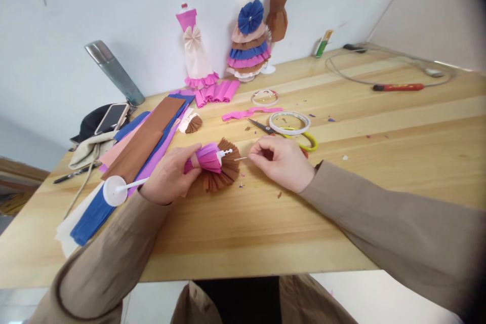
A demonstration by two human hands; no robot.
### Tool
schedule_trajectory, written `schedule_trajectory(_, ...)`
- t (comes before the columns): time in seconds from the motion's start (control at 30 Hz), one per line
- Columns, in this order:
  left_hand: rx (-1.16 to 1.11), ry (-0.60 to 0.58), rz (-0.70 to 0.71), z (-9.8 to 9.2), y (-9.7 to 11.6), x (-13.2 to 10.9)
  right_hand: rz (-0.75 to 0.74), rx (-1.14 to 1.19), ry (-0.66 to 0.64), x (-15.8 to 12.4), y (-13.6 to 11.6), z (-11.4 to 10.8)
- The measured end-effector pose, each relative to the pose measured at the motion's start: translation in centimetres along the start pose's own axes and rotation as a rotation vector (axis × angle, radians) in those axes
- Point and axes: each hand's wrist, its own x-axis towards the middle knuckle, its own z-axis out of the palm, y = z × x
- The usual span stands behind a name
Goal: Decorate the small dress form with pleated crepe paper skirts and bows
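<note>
My left hand point(170, 174) is closed around a miniature dress form point(207, 158) that lies tilted on its side. Pink and purple crepe paper wraps its body, and its white twisted neck tip points right. A pleated brown paper fan point(224, 174) spreads behind the neck end. The form's white rod and round base point(115, 191) stick out past my left wrist. My right hand point(279, 161), just right of the form, pinches a thin pale sliver point(240, 158) whose kind is too small to tell. Scissors with yellow handles point(309, 142) lie behind my right hand, partly hidden by it.
Crepe paper strips point(146, 136) are piled at left, near a phone point(112, 119) and a bottle point(114, 72). Dressed forms point(248, 35) stand against the wall. Tape rolls point(289, 122), a pink strip point(250, 113), a glue stick point(323, 44) and a red-handled tool point(398, 87) lie farther back.
</note>
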Motion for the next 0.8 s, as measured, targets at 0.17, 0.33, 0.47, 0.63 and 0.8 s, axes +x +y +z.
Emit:
schedule_trajectory(0.17,-0.008,-0.012,0.013,0.0,0.0,0.1,-0.047,-0.046,-0.005,0.3,-0.2,1.0)
schedule_trajectory(0.33,-0.003,-0.005,0.033,0.0,-0.1,0.1,-0.101,-0.155,-0.041,0.7,-0.5,2.0)
schedule_trajectory(0.47,-0.008,-0.025,0.010,0.1,-0.3,0.1,-0.169,-0.262,-0.080,0.8,-0.8,2.2)
schedule_trajectory(0.63,0.002,0.003,0.015,0.5,-0.6,0.0,-0.235,-0.306,-0.150,1.2,-0.8,2.4)
schedule_trajectory(0.8,-0.048,-0.031,0.006,0.2,-0.4,0.2,-0.276,-0.288,-0.125,1.6,-0.3,2.6)
